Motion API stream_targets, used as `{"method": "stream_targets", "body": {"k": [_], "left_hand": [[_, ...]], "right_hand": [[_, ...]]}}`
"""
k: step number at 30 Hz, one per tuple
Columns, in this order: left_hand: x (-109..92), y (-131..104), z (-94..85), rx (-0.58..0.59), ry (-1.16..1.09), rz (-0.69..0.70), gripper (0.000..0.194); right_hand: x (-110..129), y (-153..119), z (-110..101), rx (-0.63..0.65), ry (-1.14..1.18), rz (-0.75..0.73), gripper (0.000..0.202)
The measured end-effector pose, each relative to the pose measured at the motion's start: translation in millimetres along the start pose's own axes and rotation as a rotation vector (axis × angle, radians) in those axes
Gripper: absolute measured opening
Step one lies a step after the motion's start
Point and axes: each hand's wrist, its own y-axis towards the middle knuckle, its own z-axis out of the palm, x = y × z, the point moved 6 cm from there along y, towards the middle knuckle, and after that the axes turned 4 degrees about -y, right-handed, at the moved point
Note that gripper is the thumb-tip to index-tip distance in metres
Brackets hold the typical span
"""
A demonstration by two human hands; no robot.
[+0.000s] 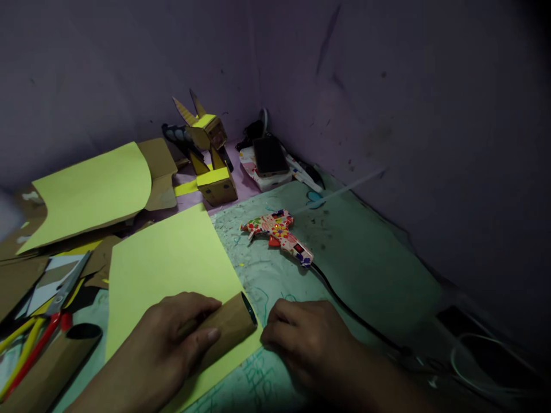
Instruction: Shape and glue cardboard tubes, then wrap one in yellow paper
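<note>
My left hand point(172, 338) is closed around a brown cardboard tube point(232, 321), thumb on the near side and fingers over the far side. The tube lies slantwise on a sheet of yellow paper point(163, 258), its dark open end facing right. My right hand point(305, 338) has its fingers curled together at the paper's near right corner, just beside the tube's open end. The fingertips appear to pinch that corner, which they partly hide. Beyond my hands a flower-patterned glue gun point(279, 229) rests on its side, with a clear glue stick point(344, 188) out of its back.
A second cardboard tube point(64, 361) and red-and-yellow-handled scissors point(51, 321) are at left. Behind them, another yellow sheet point(94, 189) lies on cardboard. Eared cardboard boxes point(217, 186) and a phone point(270, 155) stand near the wall. A black cord point(353, 315) trails right.
</note>
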Motion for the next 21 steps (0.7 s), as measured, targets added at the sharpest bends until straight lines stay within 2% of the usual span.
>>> {"method": "stream_targets", "body": {"k": [9, 15, 21], "left_hand": [[2.3, -1.4, 1.5, -0.089, -0.006, 0.054, 0.036], [0.1, -0.6, 2.0, -0.053, -0.051, 0.044, 0.032], [-4.8, -0.7, 2.6, -0.031, -0.081, 0.018, 0.028]], "right_hand": [[0.3, 0.0, 1.6, 0.003, -0.025, -0.014, 0.014], [2.4, 1.2, 0.4, -0.054, -0.018, -0.036, 0.019], [4.6, 5.1, -1.5, -0.132, 0.062, 0.001, 0.019]]}}
